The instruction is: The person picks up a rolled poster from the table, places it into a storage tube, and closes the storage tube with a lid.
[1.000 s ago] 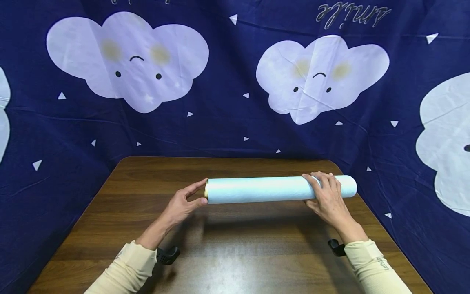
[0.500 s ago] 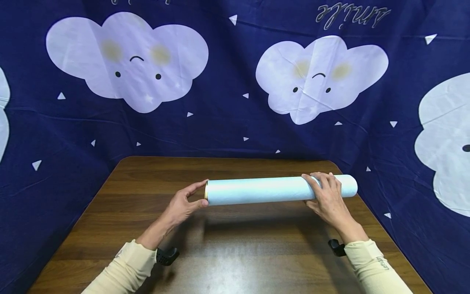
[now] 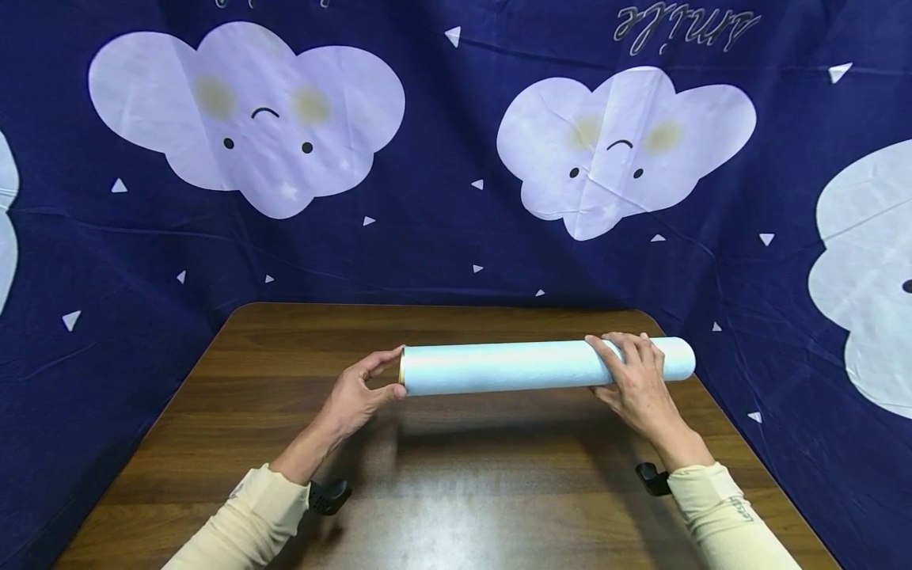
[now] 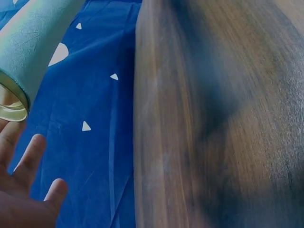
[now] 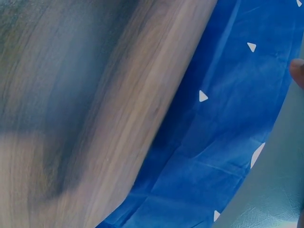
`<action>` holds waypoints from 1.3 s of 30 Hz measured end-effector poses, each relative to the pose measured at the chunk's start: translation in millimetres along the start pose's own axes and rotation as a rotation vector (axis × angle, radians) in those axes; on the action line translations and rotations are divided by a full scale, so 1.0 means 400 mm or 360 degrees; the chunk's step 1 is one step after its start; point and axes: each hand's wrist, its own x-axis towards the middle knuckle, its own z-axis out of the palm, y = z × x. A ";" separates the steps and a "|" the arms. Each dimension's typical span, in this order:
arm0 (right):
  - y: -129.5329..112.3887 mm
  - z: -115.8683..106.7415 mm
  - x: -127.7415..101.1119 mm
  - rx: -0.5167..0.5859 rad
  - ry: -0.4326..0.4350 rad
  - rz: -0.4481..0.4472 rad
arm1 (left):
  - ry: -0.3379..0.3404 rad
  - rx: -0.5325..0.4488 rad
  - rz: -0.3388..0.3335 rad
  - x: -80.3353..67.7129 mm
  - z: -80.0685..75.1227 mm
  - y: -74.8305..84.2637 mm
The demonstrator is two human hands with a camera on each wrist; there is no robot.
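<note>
A long pale blue tube (image 3: pixel 499 367) is held level, crosswise over the table, its shadow falling on the wood beneath. My left hand (image 3: pixel 355 398) pinches its left end, thumb below and a finger above the rim. In the left wrist view that end of the tube (image 4: pixel 35 42) has a shiny gold-coloured rim (image 4: pixel 13 113), and other fingers (image 4: pixel 31 159) are spread apart from it. Toward the tube's right end, my right hand (image 3: pixel 634 386) grips it from the near side, fingers over the top and thumb underneath. Only a fingertip (image 5: pixel 298 72) shows in the right wrist view, beside the tube (image 5: pixel 273 194).
Below is a brown wood-grain table (image 3: pixel 456 491) with rounded far corners. A dark blue cloth (image 3: pixel 442 237) printed with white clouds and small triangles hangs behind and at the sides. A black device (image 3: pixel 330 497) sits at the left wrist, another black device (image 3: pixel 651 480) at the right.
My left hand and wrist have shifted very slightly to the right. Both hands keep hold of the tube, which stays nearly still.
</note>
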 end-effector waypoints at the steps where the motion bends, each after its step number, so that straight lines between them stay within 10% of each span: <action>1: 0.001 0.001 -0.001 0.0003 0.0010 0.0001 | 0.0000 0.0005 0.0000 0.002 0.002 0.001; 39: -0.008 0.015 -0.002 -0.0023 0.0046 0.0034 | -0.0021 0.0264 -0.0002 -0.002 -0.022 0.009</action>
